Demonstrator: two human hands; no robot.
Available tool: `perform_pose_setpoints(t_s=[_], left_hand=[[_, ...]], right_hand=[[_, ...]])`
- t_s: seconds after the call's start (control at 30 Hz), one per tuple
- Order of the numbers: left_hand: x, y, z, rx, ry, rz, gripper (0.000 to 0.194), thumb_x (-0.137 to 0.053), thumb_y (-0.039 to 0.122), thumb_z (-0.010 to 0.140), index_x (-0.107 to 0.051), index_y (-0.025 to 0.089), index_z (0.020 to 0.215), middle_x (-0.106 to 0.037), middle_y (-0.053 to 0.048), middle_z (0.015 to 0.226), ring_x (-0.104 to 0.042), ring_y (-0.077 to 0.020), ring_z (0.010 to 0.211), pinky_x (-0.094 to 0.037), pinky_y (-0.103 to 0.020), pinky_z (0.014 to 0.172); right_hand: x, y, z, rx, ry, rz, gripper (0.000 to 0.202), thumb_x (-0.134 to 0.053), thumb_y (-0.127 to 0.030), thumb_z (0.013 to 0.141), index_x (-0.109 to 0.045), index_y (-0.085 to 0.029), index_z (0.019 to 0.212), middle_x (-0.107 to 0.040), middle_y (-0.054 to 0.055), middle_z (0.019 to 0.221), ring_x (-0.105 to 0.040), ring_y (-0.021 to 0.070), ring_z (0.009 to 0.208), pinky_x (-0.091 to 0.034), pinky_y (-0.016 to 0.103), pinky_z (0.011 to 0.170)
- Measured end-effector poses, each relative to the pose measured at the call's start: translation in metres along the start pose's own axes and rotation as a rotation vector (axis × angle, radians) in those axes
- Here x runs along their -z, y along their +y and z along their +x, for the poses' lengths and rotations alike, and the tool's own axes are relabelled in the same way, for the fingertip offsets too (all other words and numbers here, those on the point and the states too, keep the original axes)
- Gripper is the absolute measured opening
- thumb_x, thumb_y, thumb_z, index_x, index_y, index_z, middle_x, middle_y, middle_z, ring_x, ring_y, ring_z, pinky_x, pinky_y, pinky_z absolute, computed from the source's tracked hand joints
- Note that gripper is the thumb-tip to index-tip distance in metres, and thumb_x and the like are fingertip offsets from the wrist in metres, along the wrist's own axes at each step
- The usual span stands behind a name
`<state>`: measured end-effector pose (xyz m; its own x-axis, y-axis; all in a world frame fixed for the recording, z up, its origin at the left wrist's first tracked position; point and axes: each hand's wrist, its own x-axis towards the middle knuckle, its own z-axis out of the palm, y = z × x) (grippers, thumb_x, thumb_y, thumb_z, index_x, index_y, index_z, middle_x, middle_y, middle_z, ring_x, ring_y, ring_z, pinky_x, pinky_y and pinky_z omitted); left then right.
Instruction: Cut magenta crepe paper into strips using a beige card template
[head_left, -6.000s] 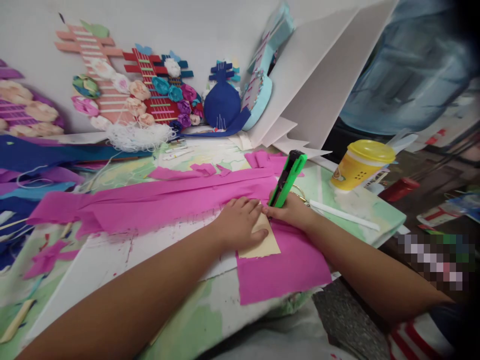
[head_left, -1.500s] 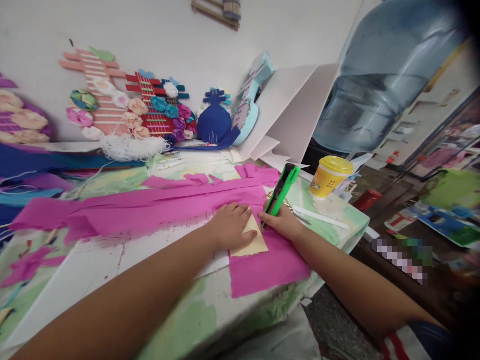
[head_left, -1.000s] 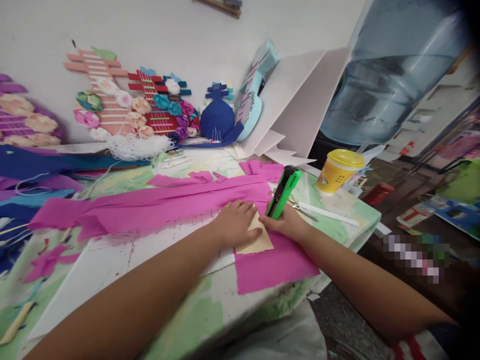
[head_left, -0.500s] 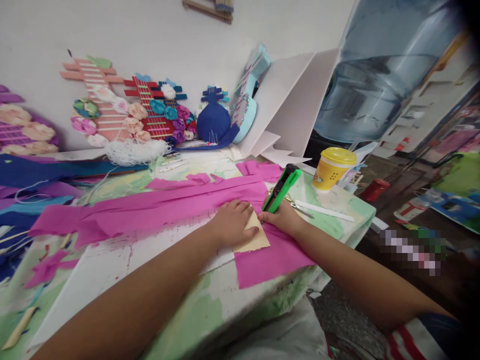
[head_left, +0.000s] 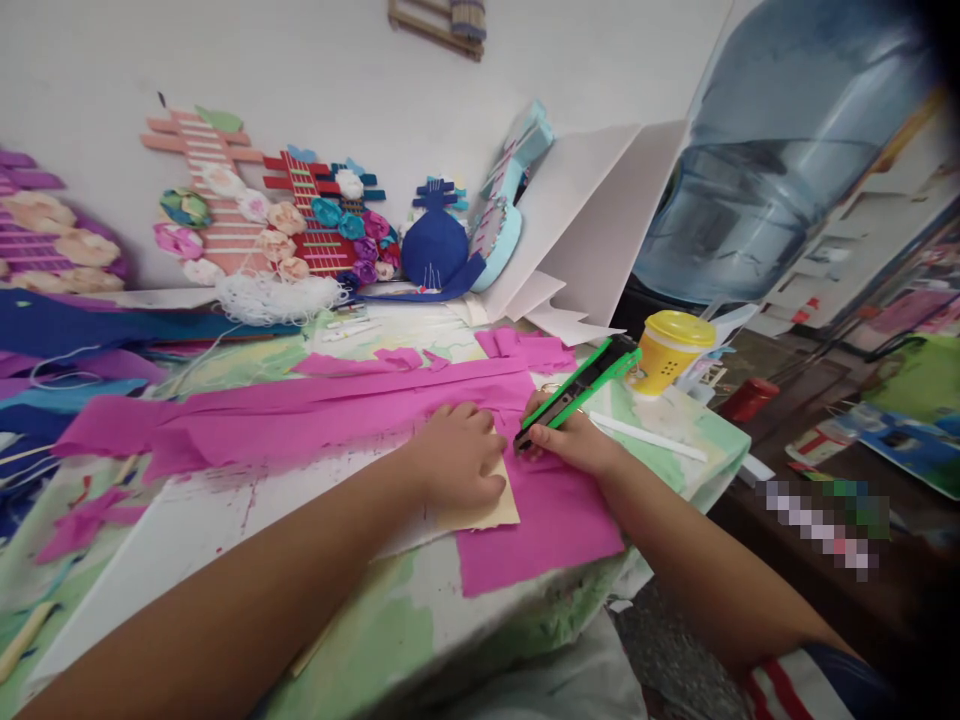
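Note:
My left hand (head_left: 461, 460) presses down on a pale yellow card (head_left: 504, 508), its fingers stretched out. Under the card lies a bright pink crepe-like sheet (head_left: 551, 545). A green and black utility knife (head_left: 577, 392) is in my right hand (head_left: 576, 440), tilted with its lower end near the pink sheet, just right of the card. Whether the blade touches the sheet, I cannot tell. Partly hidden behind my right hand is a pair of scissors with gold-coloured handles (head_left: 551, 388). A white board (head_left: 202, 545) lies below my left forearm and the pink material.
Long pink strips (head_left: 337, 405) stretch leftward across the table. At right stand a yellow lidded cup (head_left: 675, 352) and a large water bottle (head_left: 757, 190). Several decorated instrument-shaped crafts (head_left: 439, 245) lean on the wall. White string (head_left: 277, 298) and blue material (head_left: 67, 335) lie at left.
The utility knife has swung from steep to a lower slant, its upper end going right. My left hand and the card have shifted slightly left and nearer. The view has moved a little.

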<state>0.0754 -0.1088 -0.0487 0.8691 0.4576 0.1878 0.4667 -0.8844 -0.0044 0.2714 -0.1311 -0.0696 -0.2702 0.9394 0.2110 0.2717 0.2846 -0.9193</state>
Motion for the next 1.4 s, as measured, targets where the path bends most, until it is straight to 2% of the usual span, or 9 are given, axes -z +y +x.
perform_pose_setpoints(t_s=[0.07, 0.23, 0.33, 0.53, 0.73, 0.87, 1.0, 1.17, 1.4], left_hand=[[-0.003, 0.001, 0.001, -0.019, 0.022, -0.015, 0.019, -0.048, 0.035, 0.071, -0.056, 0.019, 0.076, -0.053, -0.007, 0.089, -0.046, -0.0246, 0.089, -0.035, -0.039, 0.078], [-0.016, 0.000, 0.006, -0.039, 0.014, -0.055, 0.047, -0.046, 0.054, 0.073, -0.054, 0.014, 0.096, -0.051, -0.011, 0.103, -0.044, -0.0265, 0.098, -0.033, -0.038, 0.087], [-0.017, -0.002, 0.007, -0.034, -0.014, -0.070, 0.053, -0.048, 0.057, 0.071, -0.052, 0.015, 0.104, -0.049, -0.011, 0.108, -0.043, -0.0274, 0.101, -0.032, -0.039, 0.087], [-0.012, -0.002, 0.006, -0.047, -0.073, -0.096, 0.053, -0.050, 0.055, 0.071, -0.049, 0.023, 0.113, -0.046, -0.008, 0.110, -0.041, -0.0279, 0.101, -0.033, -0.040, 0.083], [-0.011, -0.002, 0.006, -0.057, -0.063, -0.090, 0.049, -0.051, 0.053, 0.072, -0.050, 0.022, 0.110, -0.046, -0.008, 0.107, -0.040, -0.0274, 0.100, -0.032, -0.039, 0.083], [-0.010, -0.002, 0.005, -0.061, -0.068, -0.094, 0.049, -0.049, 0.052, 0.073, -0.049, 0.022, 0.112, -0.047, -0.008, 0.106, -0.041, -0.0271, 0.099, -0.032, -0.039, 0.083], [-0.008, -0.002, 0.005, -0.052, -0.066, -0.099, 0.045, -0.046, 0.052, 0.074, -0.052, 0.022, 0.108, -0.047, -0.008, 0.105, -0.040, -0.0274, 0.099, -0.031, -0.040, 0.083], [-0.007, -0.001, 0.005, -0.049, -0.069, -0.103, 0.045, -0.049, 0.051, 0.073, -0.052, 0.023, 0.107, -0.046, -0.008, 0.107, -0.040, -0.0273, 0.099, -0.032, -0.040, 0.083], [-0.007, -0.001, 0.005, -0.035, -0.094, -0.101, 0.047, -0.049, 0.051, 0.073, -0.050, 0.023, 0.110, -0.044, -0.008, 0.111, -0.039, -0.0273, 0.102, -0.030, -0.040, 0.086]], right_hand=[[0.001, 0.002, 0.000, -0.041, -0.039, 0.040, 0.033, -0.057, -0.048, 0.069, -0.050, -0.016, 0.073, -0.056, 0.000, 0.058, -0.053, 0.0112, 0.048, -0.043, 0.025, 0.049], [0.002, 0.002, -0.003, -0.023, 0.045, -0.036, 0.033, -0.055, -0.048, 0.070, -0.050, -0.016, 0.069, -0.054, -0.001, 0.055, -0.051, 0.0101, 0.048, -0.041, 0.023, 0.048], [0.003, 0.000, -0.005, 0.019, 0.077, -0.139, 0.031, -0.057, -0.046, 0.069, -0.050, -0.016, 0.067, -0.055, 0.000, 0.059, -0.052, 0.0116, 0.056, -0.042, 0.024, 0.054], [0.002, -0.003, -0.003, -0.023, 0.047, -0.303, 0.028, -0.060, -0.042, 0.067, -0.051, -0.015, 0.063, -0.051, -0.001, 0.058, -0.049, 0.0114, 0.057, -0.040, 0.024, 0.056], [-0.002, -0.002, -0.002, -0.094, 0.053, -0.197, 0.030, -0.062, -0.043, 0.065, -0.048, -0.016, 0.064, -0.047, -0.004, 0.050, -0.045, 0.0094, 0.050, -0.037, 0.022, 0.050], [-0.003, -0.003, -0.002, -0.090, 0.089, -0.200, 0.032, -0.064, -0.044, 0.062, -0.047, -0.016, 0.061, -0.045, -0.004, 0.048, -0.044, 0.0092, 0.049, -0.036, 0.023, 0.048], [-0.001, -0.003, -0.003, -0.058, 0.166, -0.189, 0.035, -0.060, -0.049, 0.065, -0.047, -0.017, 0.061, -0.045, -0.003, 0.050, -0.044, 0.0101, 0.050, -0.036, 0.023, 0.048], [-0.002, -0.005, -0.003, -0.021, 0.109, -0.265, 0.034, -0.063, -0.046, 0.061, -0.047, -0.017, 0.060, -0.046, -0.002, 0.055, -0.045, 0.0106, 0.054, -0.036, 0.024, 0.050], [-0.004, -0.004, -0.001, -0.089, 0.077, -0.359, 0.033, -0.061, -0.047, 0.064, -0.048, -0.017, 0.058, -0.049, -0.002, 0.054, -0.046, 0.0108, 0.054, -0.036, 0.024, 0.053]])
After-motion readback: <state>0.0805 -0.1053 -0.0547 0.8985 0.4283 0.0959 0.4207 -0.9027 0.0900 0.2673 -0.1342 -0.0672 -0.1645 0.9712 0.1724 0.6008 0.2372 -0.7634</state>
